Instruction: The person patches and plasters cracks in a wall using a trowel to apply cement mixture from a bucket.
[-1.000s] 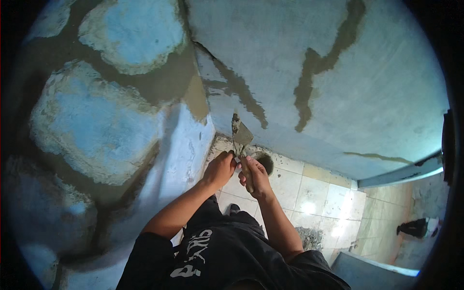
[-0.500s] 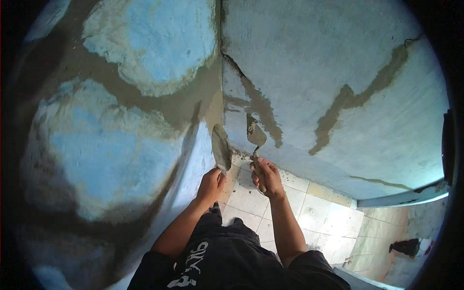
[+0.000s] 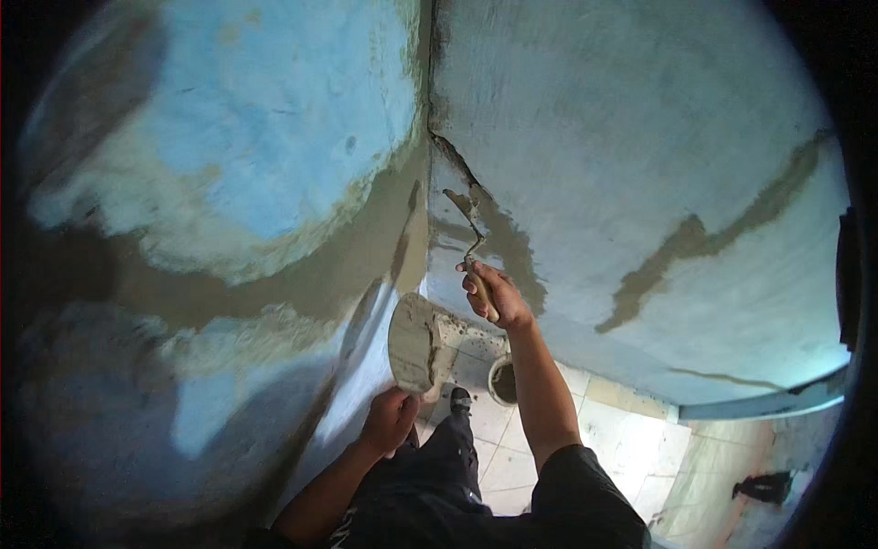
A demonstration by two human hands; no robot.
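Note:
My right hand [image 3: 501, 295] is closed round the handle of a small pointing trowel [image 3: 465, 205]. Its blade carries some grey mortar and is at the right wall [image 3: 640, 137], beside a dark crack [image 3: 455, 157] and a grey mortar patch [image 3: 510, 240]; whether it touches the wall I cannot tell. Lower and to the left, my left hand [image 3: 390, 421] grips the near edge of a pale, rounded flat board [image 3: 412, 343]. Grey mortar is smeared along that board's right side.
A round bucket [image 3: 494, 388] with grey contents stands on the tiled floor [image 3: 501, 462], partly behind my right forearm. The blue left wall [image 3: 302, 119] has broad grey mortar bands and meets the right wall in a corner. A dark object [image 3: 766, 487] lies at far right.
The trowel has gone up to the crack, its blade now seen nearly edge-on. My left hand and the board are lower, with the board's face turned more into view. The bucket has come into sight.

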